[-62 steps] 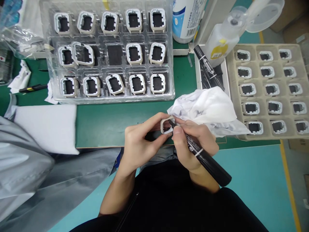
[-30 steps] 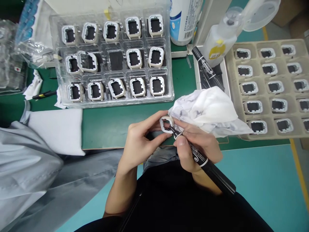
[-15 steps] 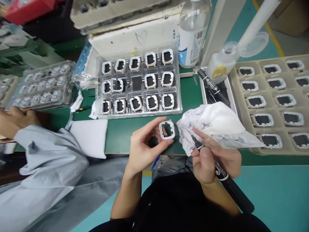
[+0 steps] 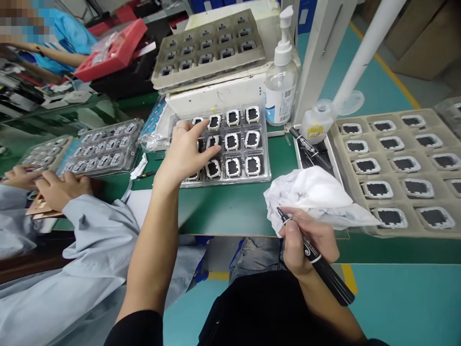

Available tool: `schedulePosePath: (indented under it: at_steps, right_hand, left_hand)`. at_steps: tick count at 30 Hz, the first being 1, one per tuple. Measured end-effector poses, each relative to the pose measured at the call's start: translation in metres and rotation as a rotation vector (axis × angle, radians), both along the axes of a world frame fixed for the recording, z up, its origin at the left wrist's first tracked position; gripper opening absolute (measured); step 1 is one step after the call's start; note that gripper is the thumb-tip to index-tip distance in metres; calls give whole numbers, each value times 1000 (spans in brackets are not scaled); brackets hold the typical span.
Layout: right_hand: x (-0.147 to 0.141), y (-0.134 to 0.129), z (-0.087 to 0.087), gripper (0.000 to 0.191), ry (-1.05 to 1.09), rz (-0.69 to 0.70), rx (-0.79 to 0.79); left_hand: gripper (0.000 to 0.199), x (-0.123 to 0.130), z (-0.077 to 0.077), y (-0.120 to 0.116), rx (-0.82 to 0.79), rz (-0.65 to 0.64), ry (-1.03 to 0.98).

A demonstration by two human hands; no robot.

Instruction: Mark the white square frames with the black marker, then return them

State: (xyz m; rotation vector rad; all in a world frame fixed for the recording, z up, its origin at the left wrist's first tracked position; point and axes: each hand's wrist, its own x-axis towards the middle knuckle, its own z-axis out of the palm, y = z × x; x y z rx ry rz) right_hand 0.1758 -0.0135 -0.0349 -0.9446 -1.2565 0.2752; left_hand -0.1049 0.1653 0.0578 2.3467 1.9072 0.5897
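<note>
My left hand (image 4: 185, 151) hovers over the clear plastic tray (image 4: 266, 166), thumb and forefinger spread apart. Between and just beyond those fingertips, a small white square frame (image 4: 213, 141) sits in a middle-row pocket. Several similar frames fill other pockets; my hand covers the tray's left part. In my right hand (image 4: 306, 238) is a black marker pen (image 4: 329, 276), its narrow tip pointing up and left. Under that tip and the fingers lies a crumpled white cloth (image 4: 306, 190) at the bench edge.
A beige tray of frames (image 4: 392, 180) lies at right, another beige tray (image 4: 207, 69) at the back. A pump bottle (image 4: 281, 91), a small bottle (image 4: 317, 122) and a box of markers (image 4: 313, 154) stand between. At left are a co-worker's hands (image 4: 59, 187).
My left hand has moved forward and left from above the bench edge to the clear tray and let go of the white frame, now in the formerly bare pocket. The right hand still holds the marker.
</note>
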Motion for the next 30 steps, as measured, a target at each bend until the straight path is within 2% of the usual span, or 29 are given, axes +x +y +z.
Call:
schedulePosePath:
  at_steps: [4,8,12,16,21,24,26,27,30]
  right_hand:
    - [-4,4,6,20,56,10,73]
    - [-3,4,6,21,39,24,69]
    - [-3,4,7,21,46,38,58]
    - [-3,4,10,19,37,22,60]
    - [-4,3,8,15,30,-13,27]
    - [-5,3,5,14,36,-25,24]
    - [-5,3,4,14,50,-30,25]
    - [-5,3,4,15,54,-28,27]
    - [-4,2,0,17,55,-13,34]
  left_hand:
    - [39,11,-8,16,89,-175,-97]
    - [39,14,-12,49,43,-331,-130]
    - [40,15,-3,68,-19,-423,-30]
    - [38,22,8,72,-56,-422,11]
    - [31,35,17,76,-81,-289,-34]
    - [36,31,27,70,-77,-325,-43]
    - [36,23,34,57,-75,-364,-102]
    - [32,20,35,46,-69,-373,-165]
    - [48,18,27,-3,-28,-384,-501]
